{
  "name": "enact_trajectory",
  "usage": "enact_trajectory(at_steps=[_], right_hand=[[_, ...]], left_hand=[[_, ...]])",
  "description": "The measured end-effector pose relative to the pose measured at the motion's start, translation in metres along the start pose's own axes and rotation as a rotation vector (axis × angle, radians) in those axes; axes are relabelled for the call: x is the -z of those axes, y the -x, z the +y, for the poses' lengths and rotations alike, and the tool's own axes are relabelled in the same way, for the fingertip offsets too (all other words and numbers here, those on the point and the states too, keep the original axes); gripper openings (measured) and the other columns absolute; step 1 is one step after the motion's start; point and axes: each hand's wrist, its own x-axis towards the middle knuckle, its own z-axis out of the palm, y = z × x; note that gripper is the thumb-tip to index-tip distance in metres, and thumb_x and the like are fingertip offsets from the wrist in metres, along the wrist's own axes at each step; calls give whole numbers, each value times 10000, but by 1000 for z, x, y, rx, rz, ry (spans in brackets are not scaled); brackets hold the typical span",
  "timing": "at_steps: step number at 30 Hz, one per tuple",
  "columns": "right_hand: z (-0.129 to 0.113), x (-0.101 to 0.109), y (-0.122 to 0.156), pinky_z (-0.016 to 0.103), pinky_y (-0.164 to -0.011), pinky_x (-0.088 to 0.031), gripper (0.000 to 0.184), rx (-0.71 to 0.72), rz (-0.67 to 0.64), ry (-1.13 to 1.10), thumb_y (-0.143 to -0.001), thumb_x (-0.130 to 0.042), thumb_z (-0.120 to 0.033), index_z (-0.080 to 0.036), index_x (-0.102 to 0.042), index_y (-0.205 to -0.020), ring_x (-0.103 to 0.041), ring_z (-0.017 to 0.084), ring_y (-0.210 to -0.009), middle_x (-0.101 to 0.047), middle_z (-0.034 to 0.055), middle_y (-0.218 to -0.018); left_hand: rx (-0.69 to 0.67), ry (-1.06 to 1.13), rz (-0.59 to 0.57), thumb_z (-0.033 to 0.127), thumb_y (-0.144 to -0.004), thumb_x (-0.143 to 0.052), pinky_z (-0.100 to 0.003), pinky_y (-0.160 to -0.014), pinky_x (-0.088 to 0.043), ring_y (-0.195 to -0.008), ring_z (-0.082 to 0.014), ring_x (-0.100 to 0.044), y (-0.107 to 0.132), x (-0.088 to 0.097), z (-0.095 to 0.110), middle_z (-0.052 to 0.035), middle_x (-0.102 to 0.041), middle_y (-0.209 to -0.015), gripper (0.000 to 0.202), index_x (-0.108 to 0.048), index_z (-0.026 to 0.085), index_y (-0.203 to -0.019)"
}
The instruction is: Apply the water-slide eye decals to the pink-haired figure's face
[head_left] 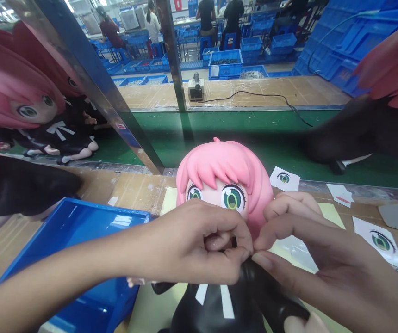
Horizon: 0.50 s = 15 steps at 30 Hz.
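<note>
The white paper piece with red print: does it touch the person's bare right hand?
Apart. The head view shows tan tabletop and yellow mat between the white paper piece and the right hand.

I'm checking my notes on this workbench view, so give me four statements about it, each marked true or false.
1. The left hand and right hand are close together in front of the nearest doll. True.
2. The blue tray lies on the person's right. False: the blue tray is on the left.
3. A paper piece on the right shows a printed eye. True.
4. The nearest doll's dress is white. False: the dress is black.
</note>
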Motion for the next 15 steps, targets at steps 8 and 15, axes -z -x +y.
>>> enact_trajectory(at_steps=[8, 15], right_hand=[[0, 3, 2, 324, -799, -512, 144, -41, -26, -51, -972, -636, -429, -328, -674, -876, -551, 199, -1009, -634, -7, -951], [0, 2, 0, 305, -771, -512, 136, -38, 83, -85, -947, -665, -403, -317, -667, -842, -601, 184, -969, -651, -18, -937]], left_hand=[[56, 6, -15, -9, -782, -609, -190, -532, -262, -605, -47, -288, 0, 0, 0, 90, -337, -673, 185, -576, 171, -807], [78, 15, -37, 16, -795, -612, -202, -555, -288, -606, -48, -313, 1, 2, -1, 84, -375, -697, 157, -625, 158, -862]])
